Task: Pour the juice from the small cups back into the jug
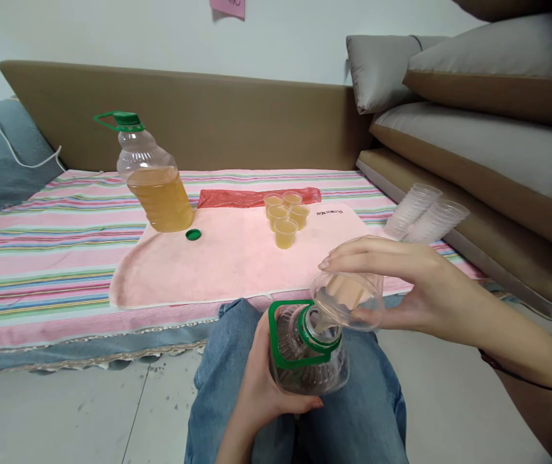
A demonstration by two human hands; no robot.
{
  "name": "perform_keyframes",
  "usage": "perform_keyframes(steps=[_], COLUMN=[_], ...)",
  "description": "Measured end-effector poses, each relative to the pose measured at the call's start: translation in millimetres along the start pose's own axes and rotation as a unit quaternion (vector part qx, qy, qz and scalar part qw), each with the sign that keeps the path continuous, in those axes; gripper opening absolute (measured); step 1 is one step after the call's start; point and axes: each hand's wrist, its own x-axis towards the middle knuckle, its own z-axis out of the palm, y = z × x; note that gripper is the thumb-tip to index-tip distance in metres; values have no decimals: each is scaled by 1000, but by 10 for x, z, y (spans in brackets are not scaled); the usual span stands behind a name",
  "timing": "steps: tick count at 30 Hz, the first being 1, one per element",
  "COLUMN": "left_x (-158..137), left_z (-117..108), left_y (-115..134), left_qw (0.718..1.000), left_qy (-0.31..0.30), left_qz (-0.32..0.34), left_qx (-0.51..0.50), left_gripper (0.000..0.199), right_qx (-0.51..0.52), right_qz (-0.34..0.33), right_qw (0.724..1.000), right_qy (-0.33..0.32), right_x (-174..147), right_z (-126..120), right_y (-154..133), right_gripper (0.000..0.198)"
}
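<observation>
We've got a large amber-liquid jug (162,200) upper left, green screw cap (193,234) beside it. Our left hand (269,386) is clamped round a green-handled clear bottle (307,381), bottom centre. Five amber-filled cups (285,234) mid-frame. Our right hand (416,277) grips a clear plastic cup (346,299), tilted at the bottle's mouth, right of centre. Stacked cups (412,209) far right.

Two bottles (160,201), one loose cap (193,234), six single cups (285,236) and two cup stacks (412,209) are counted. Five cups are seen on the pink mat (218,270).
</observation>
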Motion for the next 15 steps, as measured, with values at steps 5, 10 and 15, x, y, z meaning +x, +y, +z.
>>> perform_keyframes(steps=[5, 10, 15], left_x=[18, 16, 19], left_z=[3, -3, 6], left_y=[29, 13, -9], left_qw=[1000, 1000, 1000], left_qy=[-2, 0, 3], left_qz=[8, -2, 7], left_qx=[-8, 2, -3], left_gripper=[121, 121, 121], right_qx=[-15, -20, -32], right_qz=[-10, -14, -34], right_qw=[1000, 999, 998], right_qy=[-25, -37, -45], right_x=[34, 66, 81], right_z=[-40, -62, -82], right_y=[-34, -74, -88], right_gripper=[39, 37, 33])
